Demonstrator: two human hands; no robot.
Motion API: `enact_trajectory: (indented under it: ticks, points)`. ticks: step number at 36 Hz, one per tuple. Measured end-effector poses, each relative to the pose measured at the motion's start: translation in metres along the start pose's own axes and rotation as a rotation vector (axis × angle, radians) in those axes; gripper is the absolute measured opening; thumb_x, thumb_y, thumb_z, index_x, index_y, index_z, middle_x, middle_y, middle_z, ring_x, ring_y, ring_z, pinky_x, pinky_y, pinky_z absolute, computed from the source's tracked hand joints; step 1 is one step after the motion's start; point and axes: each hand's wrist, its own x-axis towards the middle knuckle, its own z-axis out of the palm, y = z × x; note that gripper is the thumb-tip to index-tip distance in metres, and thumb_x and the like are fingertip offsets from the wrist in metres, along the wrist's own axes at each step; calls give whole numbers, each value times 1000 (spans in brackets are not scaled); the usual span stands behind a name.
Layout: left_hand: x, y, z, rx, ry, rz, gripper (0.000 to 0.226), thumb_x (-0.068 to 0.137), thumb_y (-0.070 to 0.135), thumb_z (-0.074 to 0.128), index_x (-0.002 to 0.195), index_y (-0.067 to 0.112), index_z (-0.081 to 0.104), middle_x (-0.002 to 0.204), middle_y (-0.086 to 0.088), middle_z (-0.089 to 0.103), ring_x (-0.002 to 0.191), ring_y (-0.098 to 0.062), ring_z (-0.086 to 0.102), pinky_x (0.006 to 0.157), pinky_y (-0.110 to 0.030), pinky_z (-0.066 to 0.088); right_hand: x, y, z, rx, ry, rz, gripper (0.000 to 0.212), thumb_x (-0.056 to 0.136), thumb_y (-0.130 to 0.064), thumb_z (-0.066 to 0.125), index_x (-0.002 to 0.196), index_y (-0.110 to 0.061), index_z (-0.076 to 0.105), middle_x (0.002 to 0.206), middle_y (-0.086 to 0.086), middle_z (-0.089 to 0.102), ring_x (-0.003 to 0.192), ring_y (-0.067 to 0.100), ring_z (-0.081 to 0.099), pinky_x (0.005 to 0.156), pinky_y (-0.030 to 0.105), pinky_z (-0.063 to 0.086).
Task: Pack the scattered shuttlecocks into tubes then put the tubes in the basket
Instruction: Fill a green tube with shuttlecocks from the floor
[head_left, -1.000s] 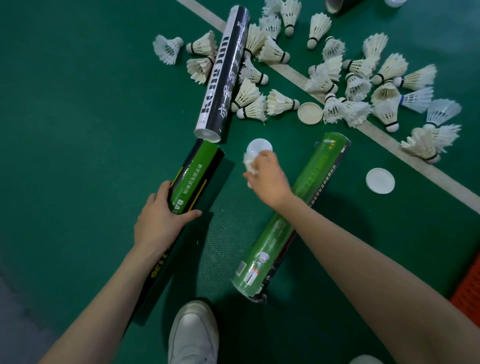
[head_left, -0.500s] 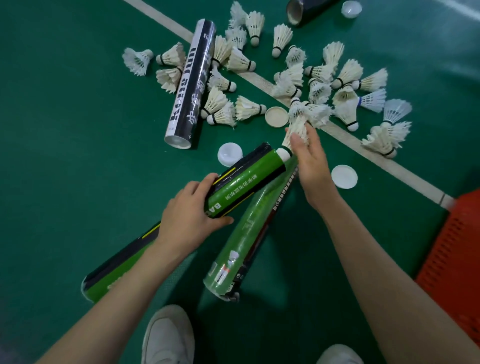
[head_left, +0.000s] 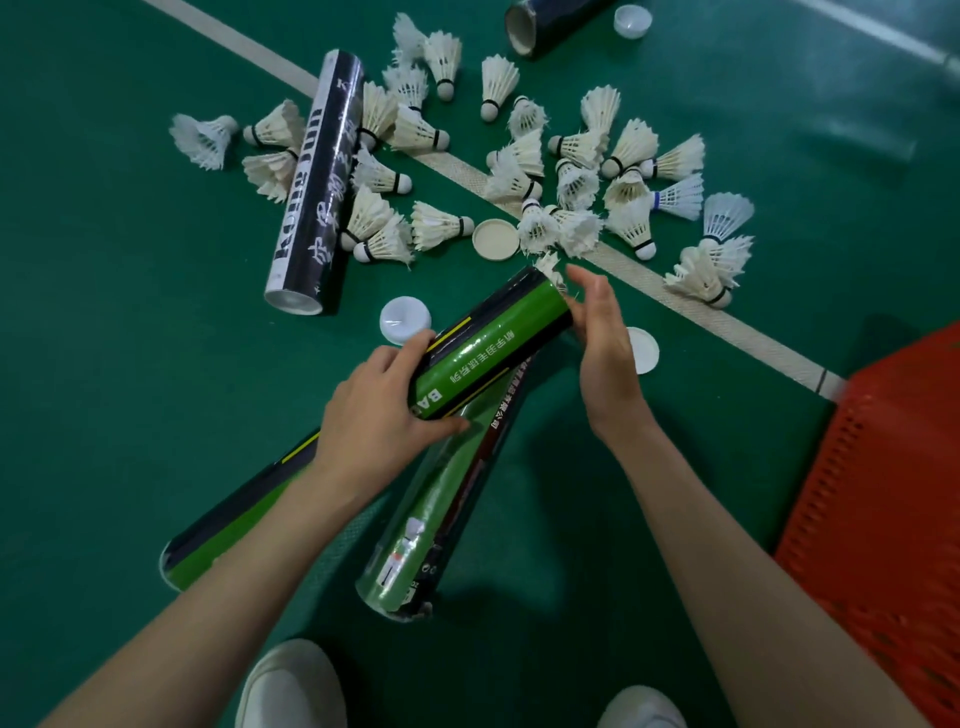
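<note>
Your left hand (head_left: 379, 415) clamps its fingers around the green tube (head_left: 498, 338) — one shuttlecock (head_left: 548, 267) sticks out of its far mouth — your right hand (head_left: 605, 343) is at the rim, fingers straight.

Left hand (head_left: 379, 410) curled round the green tube (head_left: 498, 338), right hand (head_left: 605, 338) flat (fingers straight) at its mouth.

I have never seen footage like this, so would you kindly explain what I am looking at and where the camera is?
No machine here: these are a person's bare hands, filmed by a camera worn on the head, looking down. The left hand grips a green-and-black tube. The right hand, fingers straight, is at its open end, where a shuttlecock pokes out. On the green floor lie loose shuttlecocks, a black tube, a second green tube, white lids and a red basket.
</note>
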Motion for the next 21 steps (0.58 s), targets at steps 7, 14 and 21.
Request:
enact_trajectory:
  ticks: [7,14,21]
  points:
    - [24,13,8,8,-22,9,90,69,55,76,143,33,32,121,2,53,110,-23,51,82,-36,43,27,7,-22,-32,-55,113,72,81,-74,26,136,-32,44,135,11,55,125,18,52,115,41,28]
    - [50,29,21,91,-105,18,91,69,56,75,144,33,29,118,0,53,109,-26,53,80,-36,44,61,4,-51,-258,306,113,35,103,-34,34,113,-15,61,103,4,66,85,18,58,73,28,46]
    - [64,38,26,115,-126,42,91,69,57,73,144,32,28,120,-1,52,107,-25,54,75,-35,43,113,29,-98,-968,255,291,50,96,-5,43,143,-22,38,155,10,17,141,30,16,110,43,25]
